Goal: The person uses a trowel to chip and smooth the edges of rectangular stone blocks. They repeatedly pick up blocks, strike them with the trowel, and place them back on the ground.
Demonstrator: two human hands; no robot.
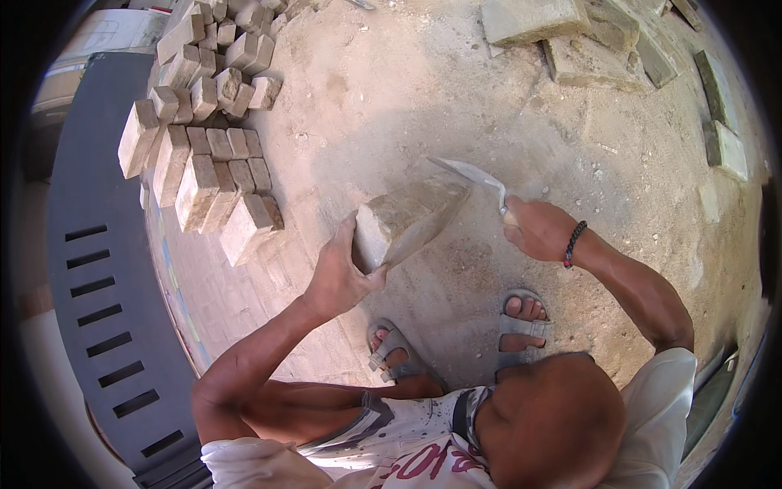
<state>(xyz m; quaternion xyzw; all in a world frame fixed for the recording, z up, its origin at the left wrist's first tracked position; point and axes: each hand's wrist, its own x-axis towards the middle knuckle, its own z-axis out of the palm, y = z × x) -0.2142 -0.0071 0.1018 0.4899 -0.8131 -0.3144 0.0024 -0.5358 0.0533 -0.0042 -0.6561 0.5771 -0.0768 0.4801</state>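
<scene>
My left hand grips a dusty rectangular paving block by its near end and holds it tilted above the sandy ground. My right hand, with a dark bead bracelet on the wrist, holds a pointed metal trowel. The trowel's blade lies against the far upper end of the block. Below the hands, two feet in grey sandals stand on the sand.
A stack of several paving blocks stands to the left on laid paving. Larger stone slabs lie at the top right and along the right edge. A dark slotted drain cover runs down the left. Sand covers the middle.
</scene>
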